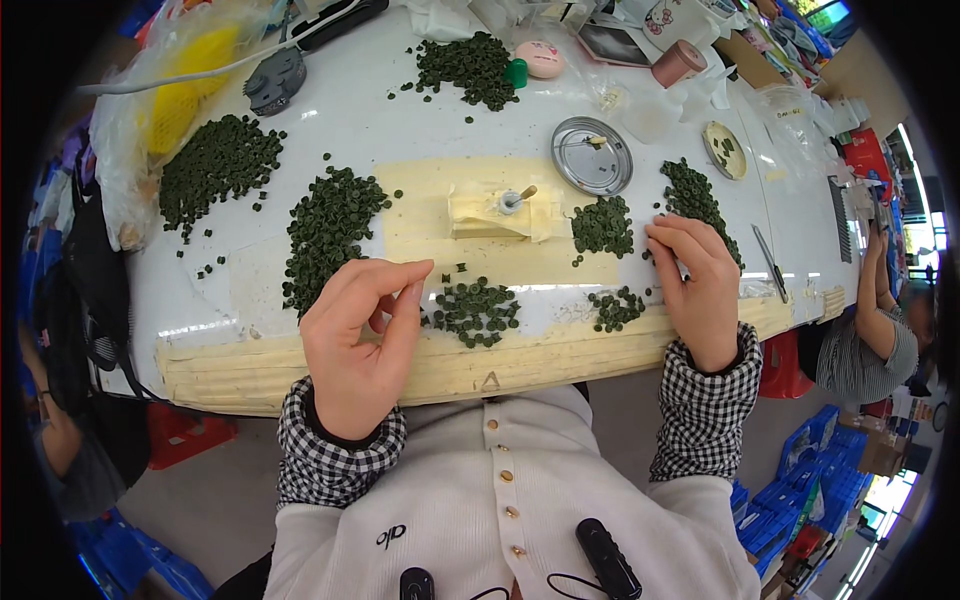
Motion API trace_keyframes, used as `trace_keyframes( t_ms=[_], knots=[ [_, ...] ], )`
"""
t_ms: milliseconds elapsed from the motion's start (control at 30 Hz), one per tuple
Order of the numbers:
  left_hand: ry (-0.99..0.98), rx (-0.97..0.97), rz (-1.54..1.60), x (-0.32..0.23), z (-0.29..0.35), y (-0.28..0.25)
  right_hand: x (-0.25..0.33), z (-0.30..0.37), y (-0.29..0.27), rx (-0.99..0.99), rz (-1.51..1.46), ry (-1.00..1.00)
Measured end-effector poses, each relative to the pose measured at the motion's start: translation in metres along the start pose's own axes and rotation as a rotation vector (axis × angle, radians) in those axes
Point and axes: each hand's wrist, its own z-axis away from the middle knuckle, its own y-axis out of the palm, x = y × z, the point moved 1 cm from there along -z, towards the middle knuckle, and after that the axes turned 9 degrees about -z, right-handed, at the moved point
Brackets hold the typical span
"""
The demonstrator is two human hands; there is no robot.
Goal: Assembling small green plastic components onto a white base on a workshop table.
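Small dark green plastic pieces, some spool-shaped, lie in several heaps on the white table. My left hand (362,335) is held over the near left, thumb and forefinger drawn together beside a loose near heap (475,312). Anything between those fingertips is too small to make out. My right hand (697,285) is at the right, its fingers bent toward the thumb near a small heap (603,227); what it pinches, if anything, is hidden. Between the hands stands a block wrapped in cream tape (490,214), with a round metal fitting and a thin brown pin (524,193) on top.
A round metal tin lid (592,157) and a small dish (724,150) are beyond my right hand. Tweezers (770,262) lie at the right. Larger heaps (335,225) spread at the left. A clear bag with yellow contents (190,90) stands far left. Other people sit at both sides.
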Motion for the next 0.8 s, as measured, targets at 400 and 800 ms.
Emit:
trace_keyframes(
  t_ms=[400,800],
  knots=[
    [-0.009,0.018,0.01,-0.002,0.001,0.001,0.04,0.033,0.015,-0.02,-0.328,0.064],
    [-0.03,0.013,0.028,-0.003,0.001,0.0,0.045,0.022,0.01,0.02,-0.392,0.012]
  ],
)
